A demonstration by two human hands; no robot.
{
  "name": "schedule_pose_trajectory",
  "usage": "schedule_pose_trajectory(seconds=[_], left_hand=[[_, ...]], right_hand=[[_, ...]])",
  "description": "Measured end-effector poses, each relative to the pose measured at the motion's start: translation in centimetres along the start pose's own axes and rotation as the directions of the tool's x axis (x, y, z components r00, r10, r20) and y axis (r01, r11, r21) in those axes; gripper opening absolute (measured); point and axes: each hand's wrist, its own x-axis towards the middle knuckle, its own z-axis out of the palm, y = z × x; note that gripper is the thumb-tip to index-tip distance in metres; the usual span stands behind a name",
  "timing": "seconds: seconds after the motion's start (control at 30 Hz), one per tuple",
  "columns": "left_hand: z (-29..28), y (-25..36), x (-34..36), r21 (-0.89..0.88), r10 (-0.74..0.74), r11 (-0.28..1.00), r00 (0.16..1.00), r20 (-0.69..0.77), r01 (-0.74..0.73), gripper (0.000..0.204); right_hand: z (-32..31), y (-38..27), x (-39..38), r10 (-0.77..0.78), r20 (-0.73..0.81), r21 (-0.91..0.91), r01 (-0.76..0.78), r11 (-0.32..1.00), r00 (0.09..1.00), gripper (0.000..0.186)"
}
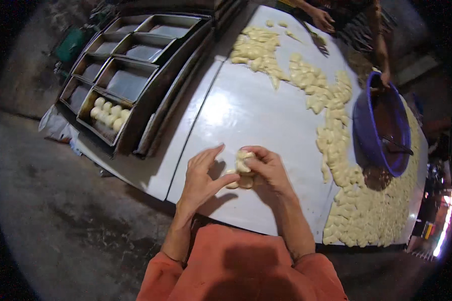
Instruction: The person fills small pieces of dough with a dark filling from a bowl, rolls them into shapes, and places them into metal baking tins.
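1. Right hand (271, 168): I've got thumb and fingers pinching a pale dough lump (243, 161), near the close edge of the white table (236, 120).
2. Left hand (202, 175): fingers spread, thumb reaching toward the lump. Can't tell from my feed if that thumb's actually touching dough.
3. More dough (245, 183) sits on the table right below the lump.
4. Off to my left, a metal tin (103, 131) holds a bunch of dough balls (108, 113).
5. On my right, loads of flattish dough pieces (366, 215) surround a purple tub (365, 123); a co-worker's hand (385, 79) is at its rim.
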Motion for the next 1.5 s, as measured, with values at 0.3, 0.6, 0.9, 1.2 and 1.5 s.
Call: schedule_pose_trajectory(seconds=[0.3, 0.6, 0.9, 1.2, 1.5], left_hand=[[4.4, 3.9, 2.6, -0.454, -0.176, 0.883, 0.98, -0.091, 0.116, 0.029], [15.2, 7.4, 6.9, -0.583, 0.329, 0.61, 0.841, -0.43, -0.537, 0.084], [16.6, 9.2, 6.9, -0.714, 0.223, 0.7, 0.946, 0.234, 0.011, 0.091], [12.3, 8.4, 7.5, -0.463, -0.106, 0.845, 0.932, 0.347, 0.268, 0.045], [12.0, 8.7, 7.3, -0.302, 0.027, 0.942, 0.864, 0.503, 0.147, 0.041]], right_hand=[[-0.3, -1.2, -1.2, -0.46, -0.138, -0.612, 0.289, 0.736, 0.877, 0.018], [-2.2, -5.5, -4.0, -0.323, -0.178, 0.309, 0.365, 0.878, 0.929, 0.017], [-12.2, -13.0, -6.1, -0.54, -0.378, -0.018, 0.577, 0.817, 0.752, 0.017], [-32.6, -25.9, -8.6, -0.599, -0.359, -0.835, 0.041, 0.549, 0.715, 0.016], [-36.4, -26.5, -8.5, -0.301, -0.361, -0.873, -0.207, 0.441, 0.882, 0.02]])
